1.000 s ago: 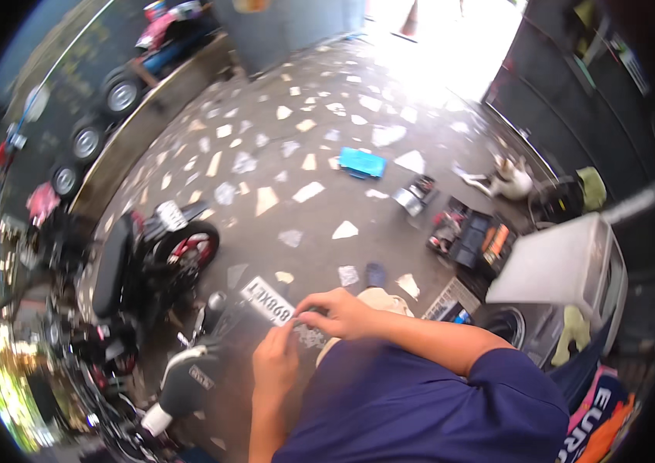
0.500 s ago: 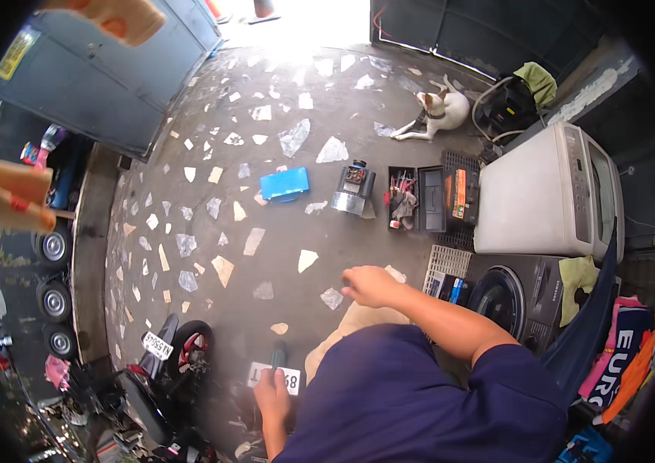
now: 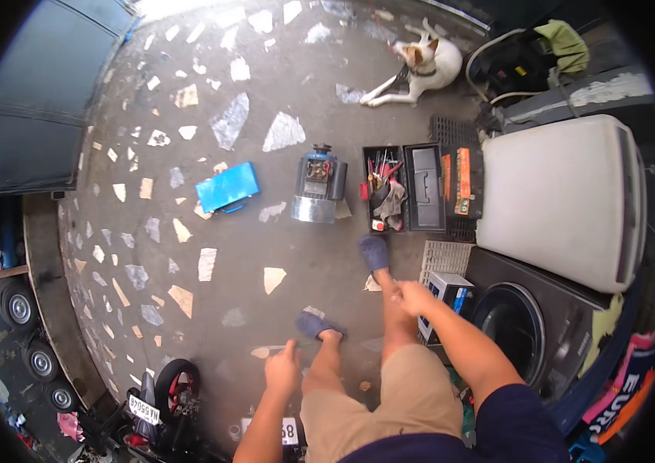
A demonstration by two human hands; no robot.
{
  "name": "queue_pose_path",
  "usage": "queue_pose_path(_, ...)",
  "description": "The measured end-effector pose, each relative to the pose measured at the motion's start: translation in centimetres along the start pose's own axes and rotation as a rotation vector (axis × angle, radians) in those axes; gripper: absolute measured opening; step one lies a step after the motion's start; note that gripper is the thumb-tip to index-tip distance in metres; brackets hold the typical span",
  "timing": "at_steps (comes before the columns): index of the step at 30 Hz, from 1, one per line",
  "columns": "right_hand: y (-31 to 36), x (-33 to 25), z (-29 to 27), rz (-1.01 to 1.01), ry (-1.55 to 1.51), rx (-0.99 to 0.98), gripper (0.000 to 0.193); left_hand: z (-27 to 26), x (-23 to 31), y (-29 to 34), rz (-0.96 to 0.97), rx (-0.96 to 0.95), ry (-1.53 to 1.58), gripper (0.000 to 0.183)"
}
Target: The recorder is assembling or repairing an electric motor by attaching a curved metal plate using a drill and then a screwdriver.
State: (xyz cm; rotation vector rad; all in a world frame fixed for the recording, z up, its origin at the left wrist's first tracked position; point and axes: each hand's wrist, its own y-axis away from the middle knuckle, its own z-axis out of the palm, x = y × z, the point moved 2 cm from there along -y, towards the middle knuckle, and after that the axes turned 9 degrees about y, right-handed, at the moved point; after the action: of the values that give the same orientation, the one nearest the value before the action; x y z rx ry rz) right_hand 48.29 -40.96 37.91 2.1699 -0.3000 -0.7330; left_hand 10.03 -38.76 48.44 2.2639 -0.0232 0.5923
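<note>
My left hand (image 3: 282, 369) is raised over the floor, left of my legs, with its fingers closed. A thin pale-green sliver shows beside its fingertips; I cannot make out what it is. My right hand (image 3: 414, 298) hovers in front of my right shin, its fingers curled together, and whatever may be in them is hidden. Ahead lie a motor-like machine (image 3: 317, 185) with a blue body and silver end, a closed blue case (image 3: 227, 187) and an open black toolbox (image 3: 425, 189) holding several hand tools. Neither hand touches these.
A white dog (image 3: 429, 68) lies beyond the toolbox. At right stand a white washing machine (image 3: 559, 201), a dark front-loader (image 3: 524, 309) and a boxed item (image 3: 445, 297) by a crate. A motorcycle (image 3: 169, 401) is near left. My feet wear blue clogs (image 3: 374, 252).
The view has shifted forward and down, so my legs and clogs now show. My right hand has moved rightward; my left remains low at left. The machine, case and toolbox appear nearer.
</note>
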Motion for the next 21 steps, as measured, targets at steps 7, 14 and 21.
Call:
queue_pose_path(7,-28.1,10.4,-4.3,-0.153,0.636,0.257,0.054,16.3,7.9,-23.5,0.151,-0.082,0.572,0.024)
queue_pose_path(14,-33.6,16.4,-3.7,-0.277,0.751,0.173,0.047,26.1,15.8,-40.1,0.060,0.321,0.730,0.023)
queue_pose_path(21,-28.2,22.4,-1.1,-0.451,0.400,0.259,0.053,31.7,17.9,-48.2,0.141,0.202,0.692,0.049)
